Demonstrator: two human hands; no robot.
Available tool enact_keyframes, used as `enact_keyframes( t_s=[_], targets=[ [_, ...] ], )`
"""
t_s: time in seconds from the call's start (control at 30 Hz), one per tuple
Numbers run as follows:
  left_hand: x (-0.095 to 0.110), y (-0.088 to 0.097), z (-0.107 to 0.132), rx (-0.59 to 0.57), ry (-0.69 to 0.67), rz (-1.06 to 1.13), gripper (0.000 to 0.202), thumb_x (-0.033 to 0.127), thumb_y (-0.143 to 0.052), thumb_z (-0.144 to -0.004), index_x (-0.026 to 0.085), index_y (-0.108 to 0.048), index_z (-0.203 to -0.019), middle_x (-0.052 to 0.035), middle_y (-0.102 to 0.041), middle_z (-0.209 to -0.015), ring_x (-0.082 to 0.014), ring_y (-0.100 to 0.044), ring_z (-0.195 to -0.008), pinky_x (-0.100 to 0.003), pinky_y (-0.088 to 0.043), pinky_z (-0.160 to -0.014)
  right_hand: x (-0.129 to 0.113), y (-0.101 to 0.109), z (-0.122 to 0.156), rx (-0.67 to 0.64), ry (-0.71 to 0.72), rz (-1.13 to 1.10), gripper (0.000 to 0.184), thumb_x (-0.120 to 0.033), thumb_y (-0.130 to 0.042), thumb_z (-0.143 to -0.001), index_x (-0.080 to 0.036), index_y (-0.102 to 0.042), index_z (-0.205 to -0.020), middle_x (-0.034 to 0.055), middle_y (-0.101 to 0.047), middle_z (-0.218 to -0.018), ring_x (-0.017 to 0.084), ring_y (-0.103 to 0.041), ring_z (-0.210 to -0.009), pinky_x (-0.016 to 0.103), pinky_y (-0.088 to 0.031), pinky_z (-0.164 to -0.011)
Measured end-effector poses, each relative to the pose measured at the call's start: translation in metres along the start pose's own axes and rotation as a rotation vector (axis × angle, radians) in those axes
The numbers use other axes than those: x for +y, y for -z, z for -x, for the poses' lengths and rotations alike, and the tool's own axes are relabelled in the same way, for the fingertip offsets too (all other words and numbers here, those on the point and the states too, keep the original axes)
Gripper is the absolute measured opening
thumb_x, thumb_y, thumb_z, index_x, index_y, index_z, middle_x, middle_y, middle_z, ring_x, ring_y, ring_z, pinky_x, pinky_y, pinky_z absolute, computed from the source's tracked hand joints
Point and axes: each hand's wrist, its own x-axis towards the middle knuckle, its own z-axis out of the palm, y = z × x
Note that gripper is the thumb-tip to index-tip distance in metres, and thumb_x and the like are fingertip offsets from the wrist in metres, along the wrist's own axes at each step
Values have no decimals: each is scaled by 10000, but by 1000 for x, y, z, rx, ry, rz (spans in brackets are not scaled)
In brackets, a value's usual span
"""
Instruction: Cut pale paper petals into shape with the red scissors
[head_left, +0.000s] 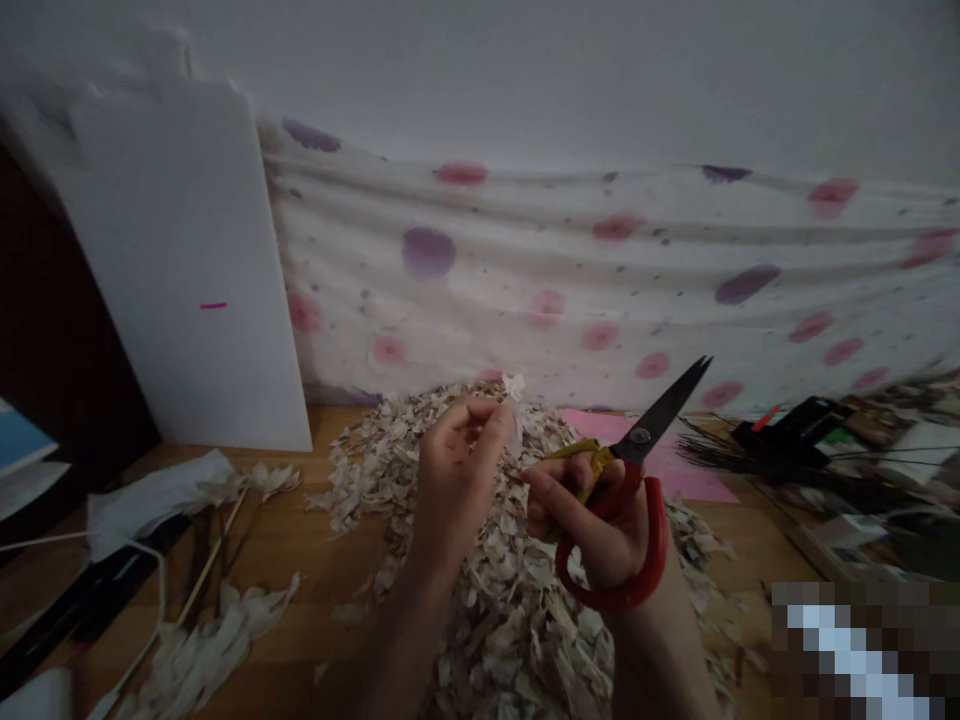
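Observation:
My left hand (454, 480) pinches a small white flake (514, 388) between thumb and fingertips, above a large heap of pale, papery flakes (510, 620). My right hand (596, 530) grips a pair of scissors (637, 450) with red loop handles and black blades that point up and to the right. A yellow piece (589, 458) lies near the scissors' pivot, partly hidden by my fingers. Both of my forearms extend over the heap and hide part of it.
The wooden tabletop (270, 560) carries white strips with thin sticks at left and a pink sheet (645, 450) behind the scissors. A white board (172, 260) leans against a spotted cloth (585, 250). Dark bristles (735, 460) and mixed clutter crowd the right.

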Motion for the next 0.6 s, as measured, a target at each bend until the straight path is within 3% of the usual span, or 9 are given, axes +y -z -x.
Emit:
enact_keyframes(
  t_s=[0.17, 0.23, 0.47, 0.6],
  targets=[
    [0, 3, 0, -8, -43, -30, 148, 293, -634, -875, 203, -646, -758, 17, -634, -752, -130, -568, -747, -259, -429, -716, 2, 7, -5, 105, 54, 44, 462, -405, -899, -639, -198, -487, -658, 68, -751, -814, 192, -730, -650, 197, -574, -423],
    [-1, 2, 2, -33, -65, -35, 148, 288, -629, -881, 206, -646, -759, 14, -635, -771, -137, -572, -774, -275, -425, -738, 3, 9, -5, 107, 88, 85, 445, -427, -877, -673, -191, -500, -660, 82, -750, -821, 193, -728, -626, 199, -572, -412],
    [-1, -11, 11, -94, -172, -68, 141, 250, -636, -870, 197, -658, -741, -4, -617, -775, -152, -562, -790, -308, -414, -745, 5, 6, -3, 20, 162, 46, 444, -297, -883, -664, -209, -448, -658, -28, -662, -629, 107, -602, -422, 185, -509, -377],
    [4, -7, 12, -20, -174, -8, 130, 272, -650, -870, 197, -666, -766, -2, -631, -776, -136, -564, -766, -283, -429, -735, -2, 2, 1, 23, 120, 75, 513, -309, -925, -562, -223, -425, -642, -45, -609, -570, 105, -549, -400, 196, -456, -351]
  ],
)
